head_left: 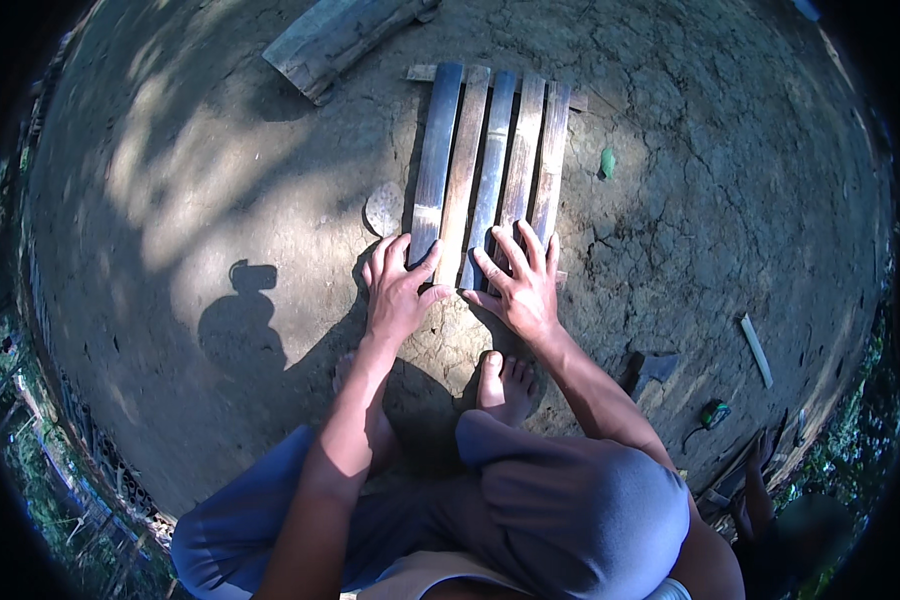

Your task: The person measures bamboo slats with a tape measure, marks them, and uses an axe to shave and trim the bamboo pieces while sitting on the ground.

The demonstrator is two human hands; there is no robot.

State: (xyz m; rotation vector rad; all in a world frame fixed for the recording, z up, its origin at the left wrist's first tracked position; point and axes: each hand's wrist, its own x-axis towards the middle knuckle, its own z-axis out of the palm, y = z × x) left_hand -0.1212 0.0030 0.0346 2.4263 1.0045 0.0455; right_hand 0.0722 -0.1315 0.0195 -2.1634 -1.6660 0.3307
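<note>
Several bamboo slats (457, 180) lie side by side on the ground in front of me, with narrow gaps between them. A crosspiece (422, 73) runs under their far ends, and a small end of wood pokes out at the near right. My left hand (400, 288) rests at the near end of the leftmost dark slat (434, 165), fingers apart, index finger on it. Across the near ends of the right-hand slats, my right hand (522, 285) spreads its fingers, with the thumb by their ends. Whether either hand presses or grips underneath is hidden.
A split log (345, 45) lies at the far left. A dry leaf (384, 209) and a green leaf (607, 163) flank the slats. To the right are a dark metal piece (653, 370), a pale strip (756, 350) and a green-black tape measure (714, 414). Another person's arm (757, 490) shows lower right.
</note>
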